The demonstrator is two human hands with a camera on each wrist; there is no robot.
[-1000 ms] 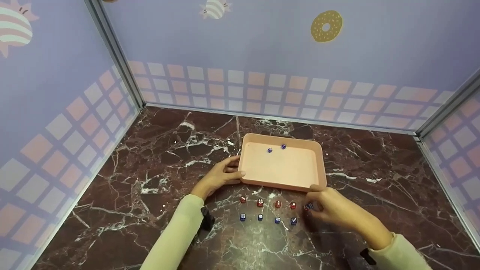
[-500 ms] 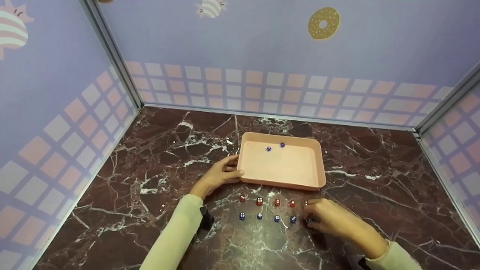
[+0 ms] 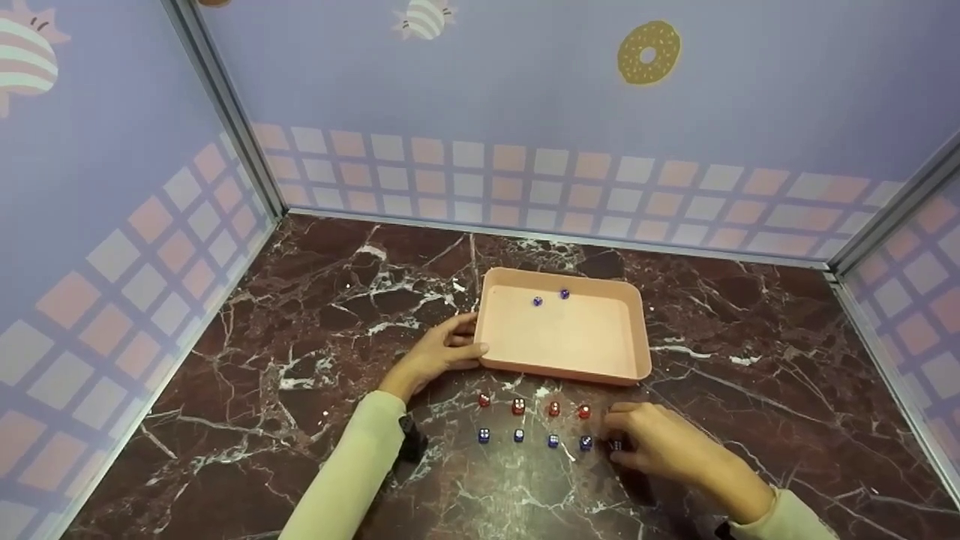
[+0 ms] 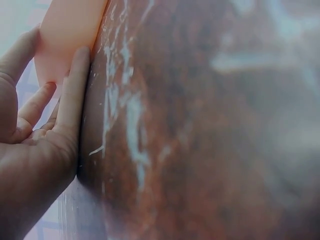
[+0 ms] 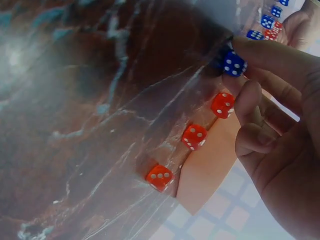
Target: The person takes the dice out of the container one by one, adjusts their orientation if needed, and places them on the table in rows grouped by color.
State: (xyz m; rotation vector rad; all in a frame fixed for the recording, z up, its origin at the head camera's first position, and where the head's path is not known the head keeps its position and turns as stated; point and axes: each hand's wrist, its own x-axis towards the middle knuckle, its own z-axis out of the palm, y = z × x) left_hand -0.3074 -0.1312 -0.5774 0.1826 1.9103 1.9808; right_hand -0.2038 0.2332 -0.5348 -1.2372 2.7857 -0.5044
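My left hand point(image 3: 442, 349) rests against the left side of the peach tray point(image 3: 641, 330), thumb at the rim near the front corner and fingers fairly straight along the outer wall. Front right of the tray, my right hand point(image 3: 660, 442) pinches a blue die point(image 5: 234, 63) between thumb and fingertips, close over the table at the end of the blue row. In the right wrist view, red dice point(image 5: 195, 136) sit beside the curled lower fingers; the hand hides them in the head view. Two blue dice point(image 3: 538, 301) lie inside the tray toward its back.
In front of the tray run two rows on the dark marbled table point(image 3: 337, 450): red dice point(image 3: 519, 406) nearer the tray, blue dice point(image 3: 520, 435) nearer me. Patterned panels point(image 3: 525, 90) wall in the back and both sides.
My right hand has come toward me from the tray's front right corner with the blue die, down to the blue row. The left hand has stayed at the tray.
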